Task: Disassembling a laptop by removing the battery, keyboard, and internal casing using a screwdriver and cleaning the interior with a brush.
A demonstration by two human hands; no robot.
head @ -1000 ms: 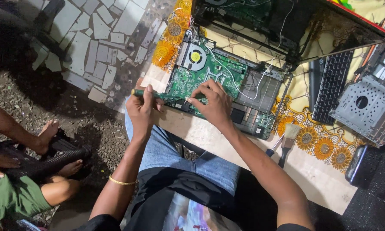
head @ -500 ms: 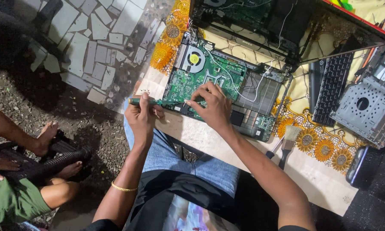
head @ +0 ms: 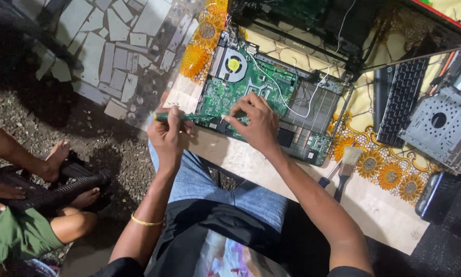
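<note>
A green laptop motherboard [head: 251,87] with a round fan [head: 234,64] lies in an opened laptop base on a table covered with a sunflower-patterned cloth [head: 379,174]. My left hand [head: 168,134] grips a green-handled screwdriver [head: 176,117] lying roughly level, its tip pointing right toward the board's near edge. My right hand [head: 256,122] rests on the board's near edge, fingertips pinched at the screwdriver's tip. A gold bangle circles my left wrist.
A detached black keyboard [head: 399,100], a grey metal drive casing [head: 443,125] and another opened chassis [head: 312,20] lie at the right and back. A brush [head: 346,166] rests near the front edge. A seated person's legs [head: 46,169] are at the left on gravel.
The view has shifted slightly. My left hand has moved the screwdriver a little toward me and right; my right hand stays on the board's near edge.
</note>
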